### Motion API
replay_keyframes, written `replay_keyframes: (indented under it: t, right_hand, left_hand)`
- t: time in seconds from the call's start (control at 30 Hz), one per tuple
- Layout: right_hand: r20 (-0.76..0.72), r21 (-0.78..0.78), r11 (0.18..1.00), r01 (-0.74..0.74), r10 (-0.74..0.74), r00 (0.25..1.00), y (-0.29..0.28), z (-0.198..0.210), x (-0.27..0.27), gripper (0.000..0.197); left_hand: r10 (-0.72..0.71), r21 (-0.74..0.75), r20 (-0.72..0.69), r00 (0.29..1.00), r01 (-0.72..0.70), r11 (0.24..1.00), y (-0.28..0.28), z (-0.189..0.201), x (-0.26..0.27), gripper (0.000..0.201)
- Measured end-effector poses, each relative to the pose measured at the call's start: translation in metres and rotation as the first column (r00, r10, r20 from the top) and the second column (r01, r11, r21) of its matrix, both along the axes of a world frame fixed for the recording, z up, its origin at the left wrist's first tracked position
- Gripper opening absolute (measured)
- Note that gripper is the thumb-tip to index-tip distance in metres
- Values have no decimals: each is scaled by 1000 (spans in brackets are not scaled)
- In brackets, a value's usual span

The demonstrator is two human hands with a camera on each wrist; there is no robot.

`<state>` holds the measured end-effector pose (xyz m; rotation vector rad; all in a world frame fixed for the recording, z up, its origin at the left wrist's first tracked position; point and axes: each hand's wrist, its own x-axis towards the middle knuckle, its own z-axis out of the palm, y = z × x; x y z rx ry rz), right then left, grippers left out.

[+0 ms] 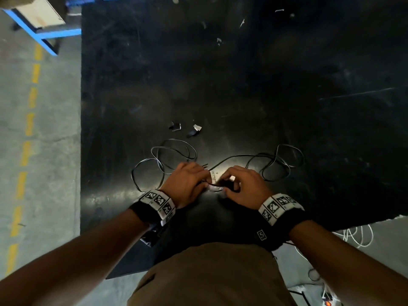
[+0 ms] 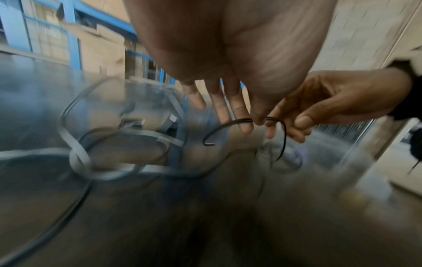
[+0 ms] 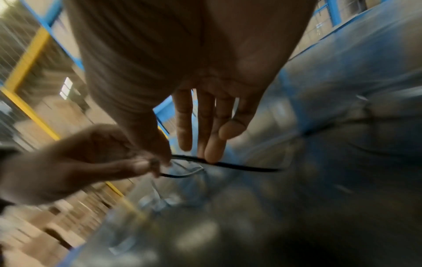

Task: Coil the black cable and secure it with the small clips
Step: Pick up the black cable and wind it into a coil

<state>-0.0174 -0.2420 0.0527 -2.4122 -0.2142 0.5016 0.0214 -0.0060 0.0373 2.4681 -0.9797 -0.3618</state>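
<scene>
The black cable (image 1: 231,157) sprawls in loose loops over the black table (image 1: 242,85), one tangle to the left and one to the right of my hands. My left hand (image 1: 206,181) and right hand (image 1: 225,184) meet near the table's front edge and each pinches a short stretch of cable between them. In the left wrist view the left hand (image 2: 252,122) pinches the cable (image 2: 219,128) with thumb and forefinger. In the right wrist view the right hand (image 3: 189,159) holds the cable (image 3: 246,167). Two small clips (image 1: 175,125) (image 1: 195,131) lie just beyond the loops.
A blue metal frame holding a cardboard box (image 1: 39,18) stands at the far left off the table. The concrete floor with a dashed yellow line (image 1: 28,120) runs along the left. A white cable (image 1: 357,235) lies on the floor at the right. Small white scraps (image 1: 218,40) dot the far table.
</scene>
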Motion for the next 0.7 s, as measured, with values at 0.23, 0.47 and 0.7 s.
replay_keyframes:
  t: [0.23, 0.47, 0.7]
  right_hand:
    - [187, 137, 990, 46, -71, 980, 1, 48, 21, 13]
    - [265, 317, 942, 114, -203, 942, -19, 97, 35, 13]
    - [291, 438, 886, 149, -296, 910, -9, 109, 56, 12]
  left_hand:
    - [97, -283, -101, 990, -122, 951, -6, 67, 10, 20]
    - [-9, -361, -664, 748, -310, 879, 10, 105, 18, 27]
    - [-255, -468, -869, 425, -536, 702, 12, 148, 23, 35]
